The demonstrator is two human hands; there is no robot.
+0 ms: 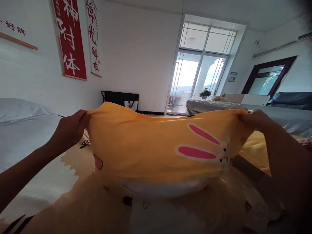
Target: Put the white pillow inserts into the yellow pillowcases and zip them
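Observation:
I hold up a yellow cloth [146, 146] printed with a white rabbit that has pink ears, stretched wide in front of me. My left hand [69, 130] grips its left top corner. Gripping the right top corner is my right hand [253, 119]. The cloth hangs down between both hands over a bed covered with a yellow and white cartoon-print sheet [73, 182]. A white inner layer shows at the cloth's lower edge.
A white pillow [21, 110] lies at the left by the wall. Red banners [70, 39] hang on that wall. Beyond are a black bag [120, 99], a glass balcony door [197, 81], a grey-covered bed [209, 105] and a dark sofa [290, 99].

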